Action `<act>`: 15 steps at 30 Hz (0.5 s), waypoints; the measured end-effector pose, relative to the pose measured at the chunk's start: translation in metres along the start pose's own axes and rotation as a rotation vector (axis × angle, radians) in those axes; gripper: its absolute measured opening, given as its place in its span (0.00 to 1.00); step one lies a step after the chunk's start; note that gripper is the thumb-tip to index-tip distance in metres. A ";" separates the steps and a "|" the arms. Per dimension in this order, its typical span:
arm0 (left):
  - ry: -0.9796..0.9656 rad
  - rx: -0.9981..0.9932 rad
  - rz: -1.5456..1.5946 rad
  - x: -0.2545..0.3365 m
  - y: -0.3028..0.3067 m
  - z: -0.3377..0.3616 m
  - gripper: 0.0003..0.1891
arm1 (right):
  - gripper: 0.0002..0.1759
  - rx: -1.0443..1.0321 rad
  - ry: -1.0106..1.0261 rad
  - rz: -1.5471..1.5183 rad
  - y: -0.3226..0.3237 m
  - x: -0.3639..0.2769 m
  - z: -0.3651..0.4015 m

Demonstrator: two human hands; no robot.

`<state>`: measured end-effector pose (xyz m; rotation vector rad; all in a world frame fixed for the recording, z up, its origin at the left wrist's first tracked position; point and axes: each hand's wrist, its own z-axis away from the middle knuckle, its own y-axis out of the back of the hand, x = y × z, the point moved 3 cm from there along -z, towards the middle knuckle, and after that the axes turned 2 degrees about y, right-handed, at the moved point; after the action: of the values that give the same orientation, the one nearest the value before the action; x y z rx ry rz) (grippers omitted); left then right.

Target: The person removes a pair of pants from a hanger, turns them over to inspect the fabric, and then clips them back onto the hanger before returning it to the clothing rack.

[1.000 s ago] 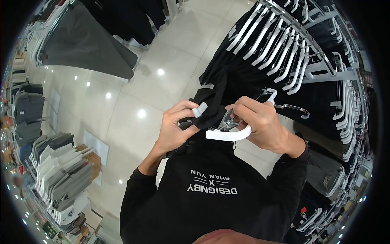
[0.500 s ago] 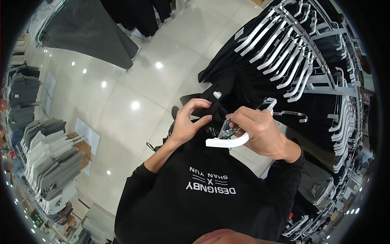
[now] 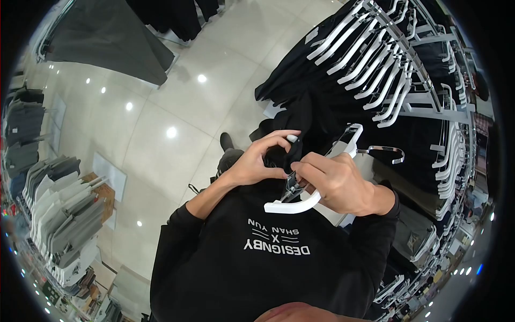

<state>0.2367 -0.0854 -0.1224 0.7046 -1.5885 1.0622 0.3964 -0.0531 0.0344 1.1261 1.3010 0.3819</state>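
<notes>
Between my hands hangs a black garment [image 3: 300,121], gathered near its upper edge. My left hand [image 3: 260,161] curls with thumb and fingers pinched around the garment's edge, beside a small white piece [image 3: 292,138]. My right hand [image 3: 338,182] is closed around a white hanger [image 3: 295,206] and its metal clip [image 3: 291,185]. The clip is beside the cloth at my left fingertips; whether it bites the cloth is too small to tell. The hanger's metal hook [image 3: 391,150] points right.
A rail [image 3: 399,37] with white hangers and black clothes stands at upper right. More clothes [image 3: 64,214] hang at the left, and a grey garment [image 3: 107,43] at upper left. A shoe [image 3: 226,141] shows on the tiled floor [image 3: 177,161].
My left hand has moved right and down, closing on the cloth beside my right fingers. The hanger's near end has shifted down and left.
</notes>
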 end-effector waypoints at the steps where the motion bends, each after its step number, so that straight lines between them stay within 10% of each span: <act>1: -0.013 -0.001 0.048 0.000 -0.001 -0.001 0.31 | 0.12 -0.003 -0.001 0.001 0.000 0.000 0.001; 7: 0.026 -0.169 -0.037 0.031 0.007 0.003 0.43 | 0.10 -0.044 0.018 -0.019 -0.003 -0.003 0.007; 15: 0.130 -0.580 -0.785 0.087 0.040 -0.015 0.21 | 0.10 -0.113 0.050 -0.023 -0.005 -0.009 0.008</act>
<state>0.1850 -0.0480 -0.0499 0.7332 -1.2328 0.0586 0.3991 -0.0654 0.0339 1.0116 1.3186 0.4637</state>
